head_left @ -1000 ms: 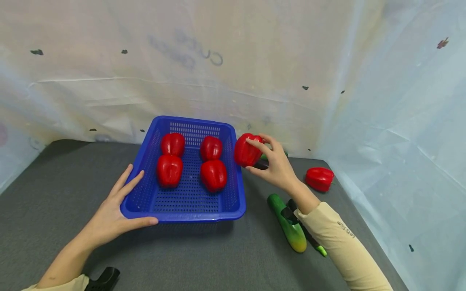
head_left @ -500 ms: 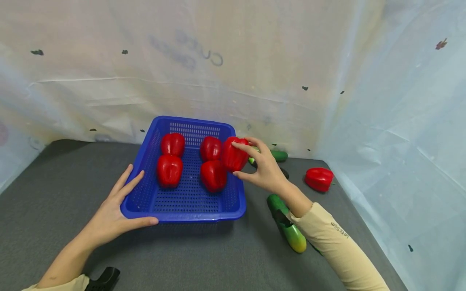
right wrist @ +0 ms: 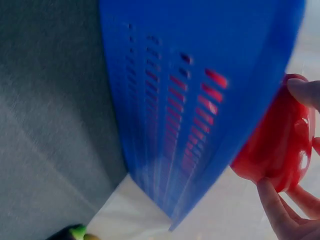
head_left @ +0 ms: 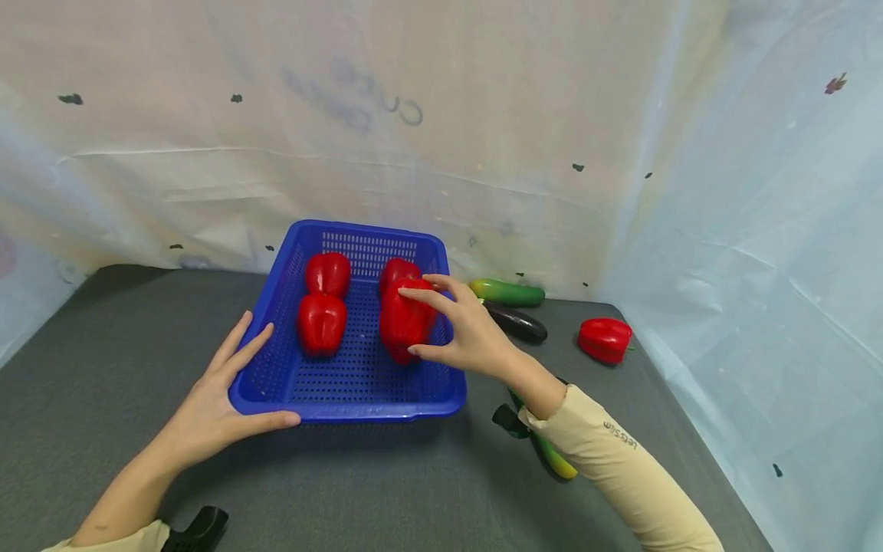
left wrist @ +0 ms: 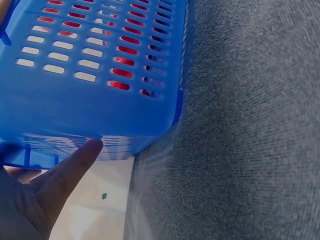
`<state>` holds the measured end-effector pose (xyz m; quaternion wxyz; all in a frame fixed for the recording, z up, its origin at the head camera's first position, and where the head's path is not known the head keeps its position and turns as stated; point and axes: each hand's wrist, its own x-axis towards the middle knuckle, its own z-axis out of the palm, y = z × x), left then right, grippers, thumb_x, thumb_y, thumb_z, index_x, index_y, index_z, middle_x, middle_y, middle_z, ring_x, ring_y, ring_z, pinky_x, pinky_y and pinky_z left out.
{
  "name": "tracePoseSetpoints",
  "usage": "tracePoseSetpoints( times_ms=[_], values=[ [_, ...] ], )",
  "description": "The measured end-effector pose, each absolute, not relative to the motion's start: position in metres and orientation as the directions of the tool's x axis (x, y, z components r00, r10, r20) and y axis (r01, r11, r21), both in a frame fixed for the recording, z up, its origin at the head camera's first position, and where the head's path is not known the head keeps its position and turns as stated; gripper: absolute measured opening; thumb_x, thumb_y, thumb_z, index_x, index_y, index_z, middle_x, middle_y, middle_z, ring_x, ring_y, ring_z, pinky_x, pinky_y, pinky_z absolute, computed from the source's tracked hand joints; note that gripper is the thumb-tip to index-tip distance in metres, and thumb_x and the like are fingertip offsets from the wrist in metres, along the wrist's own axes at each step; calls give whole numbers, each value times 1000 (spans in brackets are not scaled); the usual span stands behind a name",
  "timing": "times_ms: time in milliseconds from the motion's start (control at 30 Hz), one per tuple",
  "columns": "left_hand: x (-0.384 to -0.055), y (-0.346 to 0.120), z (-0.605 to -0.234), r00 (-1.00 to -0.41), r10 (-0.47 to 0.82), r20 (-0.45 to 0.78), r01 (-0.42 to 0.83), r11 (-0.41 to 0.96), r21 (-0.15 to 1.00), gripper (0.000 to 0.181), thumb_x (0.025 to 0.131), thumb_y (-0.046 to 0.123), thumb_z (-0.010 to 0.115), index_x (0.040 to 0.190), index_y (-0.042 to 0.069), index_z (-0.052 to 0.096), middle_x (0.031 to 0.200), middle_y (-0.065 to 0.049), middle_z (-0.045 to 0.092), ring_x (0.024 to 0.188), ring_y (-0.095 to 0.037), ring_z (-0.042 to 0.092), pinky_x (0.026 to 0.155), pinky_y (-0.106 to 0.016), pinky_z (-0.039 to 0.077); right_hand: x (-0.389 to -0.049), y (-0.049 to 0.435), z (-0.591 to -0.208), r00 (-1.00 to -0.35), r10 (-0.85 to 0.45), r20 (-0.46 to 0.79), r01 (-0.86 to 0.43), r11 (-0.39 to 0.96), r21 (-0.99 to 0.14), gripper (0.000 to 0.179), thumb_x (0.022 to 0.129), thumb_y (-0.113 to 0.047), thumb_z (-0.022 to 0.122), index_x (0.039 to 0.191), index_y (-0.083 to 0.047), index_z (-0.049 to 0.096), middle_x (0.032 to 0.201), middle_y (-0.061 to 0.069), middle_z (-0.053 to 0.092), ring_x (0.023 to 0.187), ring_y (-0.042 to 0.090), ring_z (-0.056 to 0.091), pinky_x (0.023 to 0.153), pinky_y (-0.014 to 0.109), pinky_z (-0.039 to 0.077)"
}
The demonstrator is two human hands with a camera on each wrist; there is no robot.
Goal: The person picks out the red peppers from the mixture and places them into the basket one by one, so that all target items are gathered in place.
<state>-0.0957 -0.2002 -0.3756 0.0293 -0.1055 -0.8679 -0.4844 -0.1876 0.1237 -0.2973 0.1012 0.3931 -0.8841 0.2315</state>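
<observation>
A blue plastic basket [head_left: 345, 412] with slotted walls stands on the grey table, several red bell peppers inside. Two peppers, a rear one [head_left: 327, 274] and a front one [head_left: 321, 325], sit on its left side. On the right, another pepper [head_left: 398, 270] is partly covered. My right hand [head_left: 469, 330] holds a red bell pepper [head_left: 400, 310] between thumb and fingers, over the basket's right half; from the right wrist it shows above the rim [right wrist: 280, 145]. My left hand [head_left: 217, 406] rests at the basket's near-left corner, thumb along the front rim and straight, spread fingers against the left side.
Right of the basket lie a green cucumber-like vegetable [head_left: 509, 293] and a dark eggplant [head_left: 517, 323]. One more red pepper [head_left: 605, 340] lies farther right. A green-yellow vegetable [head_left: 556, 460] is partly hidden under my right sleeve. Plastic sheeting [head_left: 441, 115] hangs behind the table.
My right hand has carried its pepper leftward from outside the basket's right rim to above the peppers on the right side. My left hand and the basket have stayed put.
</observation>
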Motion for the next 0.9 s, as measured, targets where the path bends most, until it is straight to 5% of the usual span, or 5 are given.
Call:
tracePoseSetpoints(
  times_ms=[900],
  values=[
    [-96, -200, -376, -979, 149, 138, 198, 541, 818, 109, 71, 27, 84, 155, 28, 14, 161, 1, -15, 139, -55, 6, 88, -79, 28, -173, 78, -312, -633, -734, 247, -755, 515, -406, 70, 76, -29, 81, 139, -22, 51, 143, 9, 42, 129, 23, 41, 96, 38, 49]
  ],
)
